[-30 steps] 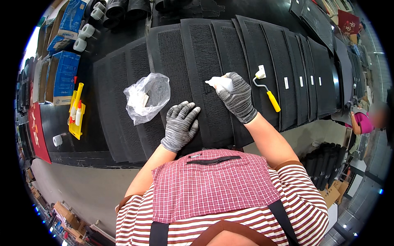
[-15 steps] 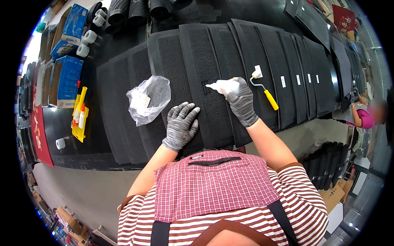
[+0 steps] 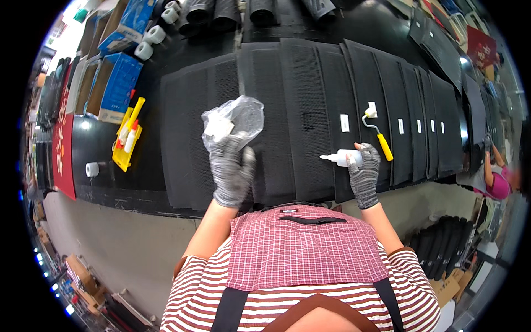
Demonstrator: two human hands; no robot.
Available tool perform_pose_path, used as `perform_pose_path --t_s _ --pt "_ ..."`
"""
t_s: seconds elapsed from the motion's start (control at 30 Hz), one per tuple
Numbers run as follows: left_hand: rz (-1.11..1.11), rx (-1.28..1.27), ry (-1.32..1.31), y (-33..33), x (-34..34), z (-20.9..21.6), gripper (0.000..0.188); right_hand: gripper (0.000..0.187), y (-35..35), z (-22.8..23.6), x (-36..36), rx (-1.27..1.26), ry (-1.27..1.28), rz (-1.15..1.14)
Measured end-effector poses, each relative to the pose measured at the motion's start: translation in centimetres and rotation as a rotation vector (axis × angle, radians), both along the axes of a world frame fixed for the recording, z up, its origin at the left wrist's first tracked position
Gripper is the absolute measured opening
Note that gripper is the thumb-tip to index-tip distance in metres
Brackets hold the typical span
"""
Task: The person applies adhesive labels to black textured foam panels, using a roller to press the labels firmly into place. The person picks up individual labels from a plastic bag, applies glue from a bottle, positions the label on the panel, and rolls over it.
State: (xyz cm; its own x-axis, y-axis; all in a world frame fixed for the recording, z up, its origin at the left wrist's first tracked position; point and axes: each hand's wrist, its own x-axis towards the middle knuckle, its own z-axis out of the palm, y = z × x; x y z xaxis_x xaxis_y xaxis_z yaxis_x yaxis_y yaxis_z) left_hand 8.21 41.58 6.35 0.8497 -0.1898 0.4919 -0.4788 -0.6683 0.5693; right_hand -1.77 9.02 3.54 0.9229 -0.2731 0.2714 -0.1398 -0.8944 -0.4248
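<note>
My left hand (image 3: 232, 171), in a grey glove, lies over the near edge of a clear plastic bag (image 3: 251, 113). Its fingers are stretched out and the thumb stands apart. White paper pieces (image 3: 219, 129) show in the bag by the fingertips; whether the fingers touch them, I cannot tell. In my gloved right hand (image 3: 365, 177) is a white squeeze bottle (image 3: 344, 157), its thin nozzle pointing left above the black textured sheets (image 3: 310, 72). Beyond that hand, a white label (image 3: 344, 123) sits on one sheet. A small roller with a yellow handle (image 3: 385, 147) rests to the right.
Overlapping black sheets with white labels (image 3: 400, 126) continue rightward. At left are a yellow tray (image 3: 123, 163) holding small bottles, a white roll (image 3: 92, 169) and blue cartons (image 3: 119, 83). Black rolls (image 3: 263, 11) lie at the back. Another person (image 3: 500, 180) stands far right.
My left hand has moved up to the bag. My right hand, with the bottle, has drawn back toward me and right, bringing a white label into view. The whole view has shifted.
</note>
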Motion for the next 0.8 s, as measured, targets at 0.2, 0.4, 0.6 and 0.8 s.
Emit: perform_pose_path --t_s 0.2,0.4,0.6,0.8 --pt "0.416 -0.082 0.401 5.2 2.5 -5.0 0.045 0.028 5.9 5.2 7.9 -0.068 -0.24 0.275" --pt "0.331 -0.513 0.533 4.5 1.7 -5.8 0.013 0.017 16.0 4.5 15.2 0.269 -0.101 0.892" --pt "0.256 -0.48 0.367 4.5 -0.2 -5.5 0.016 0.025 21.7 -0.2 19.8 -0.219 0.453 0.98" --pt "0.279 -0.664 0.452 5.3 -0.4 -7.1 0.017 0.034 23.6 0.4 19.9 -0.121 0.681 0.813"
